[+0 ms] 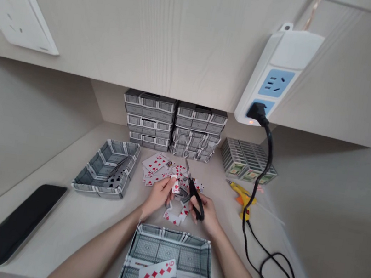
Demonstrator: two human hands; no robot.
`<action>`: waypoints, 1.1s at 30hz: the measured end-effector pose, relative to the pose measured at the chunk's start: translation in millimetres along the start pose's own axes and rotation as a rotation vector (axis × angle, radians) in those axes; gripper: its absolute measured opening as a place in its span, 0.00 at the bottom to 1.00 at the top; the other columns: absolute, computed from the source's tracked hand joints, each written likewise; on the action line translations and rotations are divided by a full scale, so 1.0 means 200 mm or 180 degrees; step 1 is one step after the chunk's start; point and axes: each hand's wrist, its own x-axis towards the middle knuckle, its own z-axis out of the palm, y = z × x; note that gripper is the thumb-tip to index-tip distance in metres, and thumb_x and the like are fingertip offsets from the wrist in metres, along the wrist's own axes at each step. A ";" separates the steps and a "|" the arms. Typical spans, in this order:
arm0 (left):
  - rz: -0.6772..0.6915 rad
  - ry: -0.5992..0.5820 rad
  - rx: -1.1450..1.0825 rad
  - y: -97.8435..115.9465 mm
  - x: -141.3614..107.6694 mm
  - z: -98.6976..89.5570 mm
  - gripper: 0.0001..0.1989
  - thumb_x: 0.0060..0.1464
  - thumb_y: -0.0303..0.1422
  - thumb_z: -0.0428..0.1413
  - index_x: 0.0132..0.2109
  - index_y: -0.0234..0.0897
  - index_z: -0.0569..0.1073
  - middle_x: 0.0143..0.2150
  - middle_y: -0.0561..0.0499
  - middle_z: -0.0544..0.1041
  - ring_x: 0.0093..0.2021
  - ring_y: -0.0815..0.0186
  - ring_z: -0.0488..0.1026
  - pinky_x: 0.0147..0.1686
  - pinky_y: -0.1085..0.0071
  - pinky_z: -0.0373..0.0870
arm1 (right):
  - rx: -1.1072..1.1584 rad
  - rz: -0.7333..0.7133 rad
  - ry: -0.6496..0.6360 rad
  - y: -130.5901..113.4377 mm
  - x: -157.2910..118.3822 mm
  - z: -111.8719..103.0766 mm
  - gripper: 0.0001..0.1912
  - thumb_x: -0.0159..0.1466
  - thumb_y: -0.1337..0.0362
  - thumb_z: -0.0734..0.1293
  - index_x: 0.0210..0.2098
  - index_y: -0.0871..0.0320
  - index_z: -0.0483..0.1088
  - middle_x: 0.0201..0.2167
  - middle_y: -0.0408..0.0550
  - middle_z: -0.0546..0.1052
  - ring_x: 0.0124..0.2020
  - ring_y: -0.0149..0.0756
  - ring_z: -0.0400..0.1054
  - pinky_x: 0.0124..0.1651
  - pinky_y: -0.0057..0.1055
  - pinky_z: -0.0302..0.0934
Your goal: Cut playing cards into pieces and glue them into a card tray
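1. My left hand (159, 193) pinches a playing card (175, 184) between thumb and fingers, over scattered cards (155, 163) on the surface (83, 230).
2. My right hand (209, 213) curls around black-handled scissors (194, 192), just beside that card.

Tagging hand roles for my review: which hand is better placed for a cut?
Likely the right hand: it holds the black scissors, while the left hand pinches a small card piece beside them.

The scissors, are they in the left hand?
No, the right hand holds the scissors, while the left hand holds a small card piece.
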 end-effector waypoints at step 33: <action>0.1234 0.0277 0.2157 -0.04 0.04 -0.09 0.12 0.46 0.32 0.57 0.41 0.40 0.74 0.40 0.48 0.75 0.43 0.60 0.68 0.47 0.61 0.59 | -0.3908 -0.0673 0.1206 0.04 0.00 -0.04 0.28 0.55 0.70 0.58 0.56 0.67 0.56 0.42 0.59 0.71 0.45 0.44 0.63 0.48 0.37 0.58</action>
